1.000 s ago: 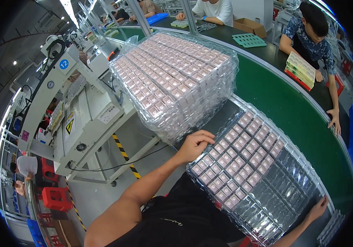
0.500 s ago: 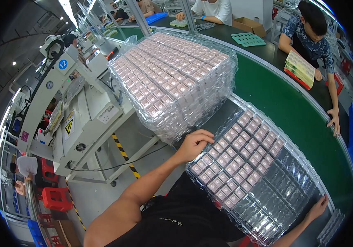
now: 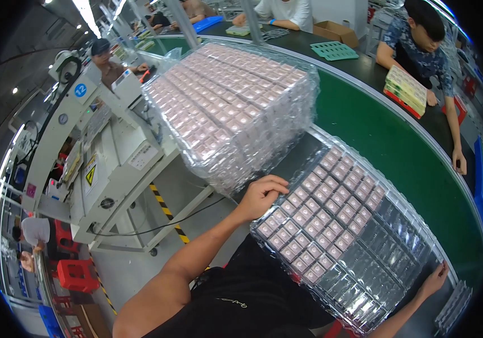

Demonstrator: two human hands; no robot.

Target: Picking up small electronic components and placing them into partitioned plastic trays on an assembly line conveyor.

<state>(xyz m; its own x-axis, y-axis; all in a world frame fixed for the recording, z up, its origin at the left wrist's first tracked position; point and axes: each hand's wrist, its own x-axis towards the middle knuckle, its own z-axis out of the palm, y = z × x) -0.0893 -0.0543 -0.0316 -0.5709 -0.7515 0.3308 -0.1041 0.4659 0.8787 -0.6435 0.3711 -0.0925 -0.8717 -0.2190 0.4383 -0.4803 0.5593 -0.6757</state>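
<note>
A clear plastic blister tray [image 3: 390,270] lies tilted in front of me, its cells in rows. Small pink square pieces [image 3: 320,208] fill its far-left part; the cells toward the right and near end hold none. At the tray's left edge, my left hand [image 3: 264,197] is closed, fingers curled over the rim. My right hand [image 3: 434,280] pinches the tray's edge at its right corner, thumb and fingers together. Just beyond the left hand stands a tall stack of similar trays [image 3: 230,107], filled with pink pieces and wrapped in clear film.
A green conveyor belt [image 3: 359,118] curves past the tray's far side. Across it, a person [image 3: 421,50] sits by yellow and red trays [image 3: 404,93]. A white machine [image 3: 112,163] stands left, near red stools [image 3: 77,275]. A grey strip [image 3: 454,307] lies at lower right.
The whole view has shifted slightly. Both my hands keep their places on the tray. The person across the belt has drawn a hand inward, and a capped person shows more behind the machine.
</note>
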